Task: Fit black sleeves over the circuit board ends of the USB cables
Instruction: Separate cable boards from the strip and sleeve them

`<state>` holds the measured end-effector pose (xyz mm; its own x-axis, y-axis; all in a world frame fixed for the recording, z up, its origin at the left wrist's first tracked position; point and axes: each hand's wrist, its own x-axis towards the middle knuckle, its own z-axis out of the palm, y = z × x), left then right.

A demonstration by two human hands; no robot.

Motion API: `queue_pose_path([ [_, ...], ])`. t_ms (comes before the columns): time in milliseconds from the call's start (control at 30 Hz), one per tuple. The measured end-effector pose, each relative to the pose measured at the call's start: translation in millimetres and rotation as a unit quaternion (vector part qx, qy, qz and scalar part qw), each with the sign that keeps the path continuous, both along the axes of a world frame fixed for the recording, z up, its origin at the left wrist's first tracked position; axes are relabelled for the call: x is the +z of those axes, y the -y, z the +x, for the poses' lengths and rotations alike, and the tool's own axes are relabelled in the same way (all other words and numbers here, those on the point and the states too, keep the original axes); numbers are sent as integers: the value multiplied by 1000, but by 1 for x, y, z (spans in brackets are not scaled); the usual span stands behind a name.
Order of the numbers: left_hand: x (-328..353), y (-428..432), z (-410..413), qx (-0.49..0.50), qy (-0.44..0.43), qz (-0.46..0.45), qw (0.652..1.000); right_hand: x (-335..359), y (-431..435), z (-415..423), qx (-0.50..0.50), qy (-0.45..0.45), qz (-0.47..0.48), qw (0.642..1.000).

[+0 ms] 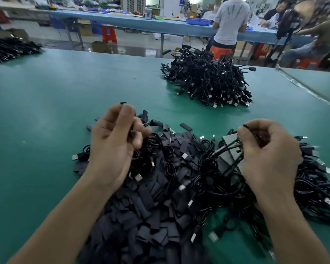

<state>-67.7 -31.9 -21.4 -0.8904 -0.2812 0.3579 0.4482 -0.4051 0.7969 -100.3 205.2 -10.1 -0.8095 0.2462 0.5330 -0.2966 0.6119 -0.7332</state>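
Note:
A heap of flat black sleeves (151, 202) covers the green table (46, 111) in front of me. To its right lies a tangle of black USB cables (312, 187). My left hand (112, 147) is raised over the sleeves and pinches a black sleeve (123, 103) between thumb and fingers, with a cable trailing from its curled fingers. My right hand (269, 153) grips a black cable (227, 147) whose end shows at the fingertips. A small green circuit board (171, 131) lies on the pile between my hands.
A second mound of black cables (208, 80) sits further back on the right. Another dark pile (10, 49) lies at the far left edge. Beyond the table, people work at a long blue bench (141, 23) with orange stools.

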Motion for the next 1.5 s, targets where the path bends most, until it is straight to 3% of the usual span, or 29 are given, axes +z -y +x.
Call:
queue_pose_path([
  [100, 9, -1, 4, 133, 6, -142, 981, -4, 3, 0, -84, -7, 162, 983],
  [267, 7, -9, 9, 207, 12, -345, 916, -3, 23, 13, -64, -67, 225, 970],
  [400, 13, -9, 13, 299, 19, -455, 838, -1, 36, 23, 112, -26, 286, 951],
  [500, 23, -5, 18, 397, -22, -499, 770, -9, 42, 34, 231, 97, 362, 898],
  [567, 28, -2, 19, 393, -24, -527, 753, -21, 43, 39, 242, 147, 403, 870],
  [700, 18, -3, 15, 187, 90, -621, 756, -38, 41, 43, 245, 184, 428, 850],
  [833, -15, -10, 3, 25, 143, -578, 803, -44, 38, 42, 245, 155, 418, 861],
  [1033, -53, -10, -6, -51, 202, -477, 854, -42, 37, 44, 236, 83, 297, 921],
  [1133, -59, -7, -7, -56, 211, -411, 885, -42, 32, 44, 267, 124, 332, 896],
  [1267, -59, -4, -9, -76, 224, -366, 900, -43, 32, 46, 274, 179, 389, 861],
  [1500, -61, -4, -8, -96, 213, -367, 900, -38, 30, 51, 292, 169, 383, 860],
])
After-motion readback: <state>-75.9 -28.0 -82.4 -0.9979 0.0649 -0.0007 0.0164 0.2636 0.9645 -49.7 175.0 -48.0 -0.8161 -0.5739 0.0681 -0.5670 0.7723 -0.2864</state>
